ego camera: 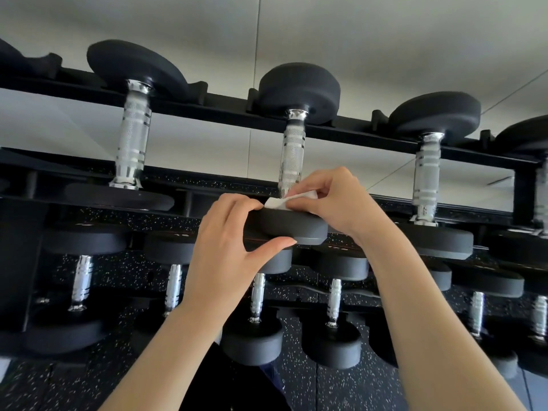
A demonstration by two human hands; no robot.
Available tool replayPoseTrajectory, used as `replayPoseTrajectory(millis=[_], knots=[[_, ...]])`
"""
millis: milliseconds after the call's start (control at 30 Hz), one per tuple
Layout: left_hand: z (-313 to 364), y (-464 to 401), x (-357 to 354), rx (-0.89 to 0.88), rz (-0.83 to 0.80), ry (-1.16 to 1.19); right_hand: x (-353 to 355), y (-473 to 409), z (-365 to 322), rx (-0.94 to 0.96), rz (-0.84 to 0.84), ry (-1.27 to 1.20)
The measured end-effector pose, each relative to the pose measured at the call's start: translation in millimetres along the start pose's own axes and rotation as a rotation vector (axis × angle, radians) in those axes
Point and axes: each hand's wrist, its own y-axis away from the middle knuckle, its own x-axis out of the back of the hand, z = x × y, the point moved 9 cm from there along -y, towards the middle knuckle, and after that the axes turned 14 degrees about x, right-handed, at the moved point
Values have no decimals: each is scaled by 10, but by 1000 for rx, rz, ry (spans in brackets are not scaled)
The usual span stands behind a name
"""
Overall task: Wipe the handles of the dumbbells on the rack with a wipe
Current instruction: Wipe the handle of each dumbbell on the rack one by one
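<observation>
Head view only. Hidden/unclear: the base of the middle dumbbell handle point(292, 149) is covered by the wipe point(289, 200) and the right hand point(332, 200), so I can't tell how far the wipe wraps round it. Right-edge dumbbell point(533, 137) is cut off and motion-blurred. Numbers on the lower-tier heads are too small to read. Left end of the rack point(207, 105) runs out of frame.

Surface/room: black two-tier rack, dumbbells with black round heads and knurled chrome handles. Pale wall point(385, 40) behind with thin seams. Black floor point(296, 381) with white speckle below.

Hands: both arms come up from the bottom edge, bare. Right-hand fingers point(314, 185) are curled and pinching the white wipe, which sits at the foot of the middle handle, just above its near head point(290, 229). The wipe pokes out to the left of those fingers, touching the head's top. Left hand point(225, 241) clamps that same head: fingers point(237, 203) curled over the top edge, thumb point(272, 244) under the rim. The wipe lies just beyond the left fingertips, between the two hands. Neighbour dumbbells left point(130, 137) and right point(427, 173) are well apart from both hands.
</observation>
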Motion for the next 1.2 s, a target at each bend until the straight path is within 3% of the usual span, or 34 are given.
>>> replayPoseTrajectory(millis=[433, 733, 1200], knots=[[-15, -33, -21, 11, -46, 12, 110, 135, 275, -116, 202, -153], [-6, -36, -14, 11, -44, 23, 129, 142, 362, -220, 517, -361], [-32, -49, -26, 16, -59, 15, 373, -387, 204, -112, 827, -444]])
